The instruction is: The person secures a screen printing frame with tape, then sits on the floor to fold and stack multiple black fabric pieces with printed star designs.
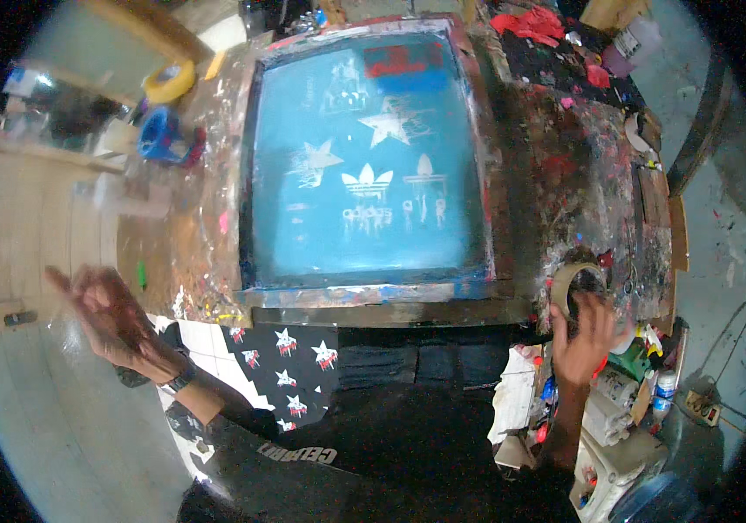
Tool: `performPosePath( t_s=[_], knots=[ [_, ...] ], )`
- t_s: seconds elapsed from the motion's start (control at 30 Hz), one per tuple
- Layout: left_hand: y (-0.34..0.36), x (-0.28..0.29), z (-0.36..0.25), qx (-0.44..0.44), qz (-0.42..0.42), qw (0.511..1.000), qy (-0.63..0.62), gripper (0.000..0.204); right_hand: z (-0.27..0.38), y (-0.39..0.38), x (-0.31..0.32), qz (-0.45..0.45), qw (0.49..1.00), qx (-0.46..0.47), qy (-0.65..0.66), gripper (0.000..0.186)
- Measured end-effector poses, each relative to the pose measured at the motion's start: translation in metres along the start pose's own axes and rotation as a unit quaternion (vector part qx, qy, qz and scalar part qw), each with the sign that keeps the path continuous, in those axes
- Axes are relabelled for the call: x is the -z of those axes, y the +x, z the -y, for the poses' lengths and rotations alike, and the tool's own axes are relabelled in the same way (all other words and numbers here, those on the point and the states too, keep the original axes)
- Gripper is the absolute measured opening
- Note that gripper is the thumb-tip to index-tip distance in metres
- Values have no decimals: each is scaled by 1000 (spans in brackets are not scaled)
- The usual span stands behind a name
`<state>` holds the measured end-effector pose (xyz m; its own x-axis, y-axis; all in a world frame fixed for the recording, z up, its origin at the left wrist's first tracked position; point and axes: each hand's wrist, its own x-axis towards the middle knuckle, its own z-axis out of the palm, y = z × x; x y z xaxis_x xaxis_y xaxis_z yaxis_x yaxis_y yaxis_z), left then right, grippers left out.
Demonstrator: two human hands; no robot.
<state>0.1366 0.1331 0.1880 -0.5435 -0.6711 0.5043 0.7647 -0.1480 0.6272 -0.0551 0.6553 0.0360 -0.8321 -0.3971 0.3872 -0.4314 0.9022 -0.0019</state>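
A screen-printing frame with a light-blue mesh, white star and logo shapes and red and blue smears lies on the stained wooden table. My left hand is raised at the left, index finger stretched out and the others loosely bent, holding nothing. At the frame's lower right, my right hand curls its thumb and fingers onto a beige tape roll; its far rim shows above my fingertips. Below the frame is black fabric printed with white stars.
Yellow tape and blue tape sit at the upper left. Red scraps and a jug are at the upper right. Bottles and containers crowd below the table's right end, near a power strip with cables.
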Motion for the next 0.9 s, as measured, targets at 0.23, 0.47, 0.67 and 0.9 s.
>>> performPosePath(
  t_s=[0.23, 0.47, 0.67, 0.9],
  knots=[
    [39, 10, 140, 249, -32, 968, -2, 31, 109, 43, 78, 32, 789, -337, 512, 38],
    [107, 10, 340, 386, 194, 876, 214, 19, 210, -5, -8, 135, 535, -251, 795, 43],
    [96, 11, 404, 142, 364, 783, 485, 23, 249, -12, -19, 312, 129, -304, 891, 78],
    [80, 18, 416, 28, 359, 760, 541, 26, 252, -9, -13, 305, 131, -332, 883, 77]
  ],
)
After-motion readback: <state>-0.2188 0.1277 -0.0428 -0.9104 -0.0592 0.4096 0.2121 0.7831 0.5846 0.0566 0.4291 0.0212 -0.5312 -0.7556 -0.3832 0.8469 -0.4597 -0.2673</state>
